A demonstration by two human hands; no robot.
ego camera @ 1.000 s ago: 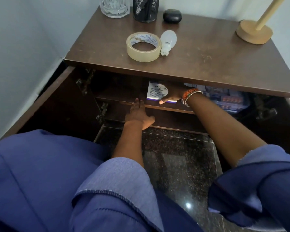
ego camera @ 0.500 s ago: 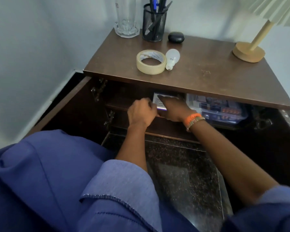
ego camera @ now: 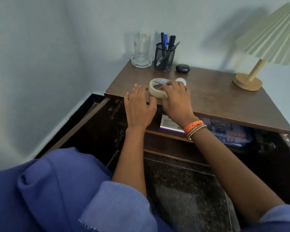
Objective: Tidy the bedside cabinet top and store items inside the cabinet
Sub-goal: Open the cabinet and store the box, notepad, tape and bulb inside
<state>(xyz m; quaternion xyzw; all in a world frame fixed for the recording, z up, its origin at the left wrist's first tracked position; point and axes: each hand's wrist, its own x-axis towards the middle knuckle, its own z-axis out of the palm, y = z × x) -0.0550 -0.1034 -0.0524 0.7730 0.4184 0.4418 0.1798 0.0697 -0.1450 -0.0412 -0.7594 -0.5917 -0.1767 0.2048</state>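
Observation:
A roll of beige tape [ego camera: 153,90] lies near the front left edge of the brown cabinet top [ego camera: 216,101]. A white light bulb [ego camera: 180,80] lies just behind it, mostly hidden by my right hand [ego camera: 176,101]. The right hand's spread fingers rest on the right side of the roll without closing around it. My left hand [ego camera: 138,107] hovers open at the cabinet's front edge, its fingertips just left of the roll. On the shelf inside the open cabinet sits a white box [ego camera: 170,123].
At the back of the top stand a glass mug [ego camera: 141,51], a black mesh pen holder [ego camera: 164,58] and a small black case [ego camera: 182,68]. A lamp [ego camera: 248,81] stands at the right. A clear plastic box [ego camera: 231,133] sits on the shelf. The left door [ego camera: 84,124] hangs open.
Both hands have come out of the cabinet shelf and risen to the tape roll on top. The white box stays on the shelf. The camera has tilted upward.

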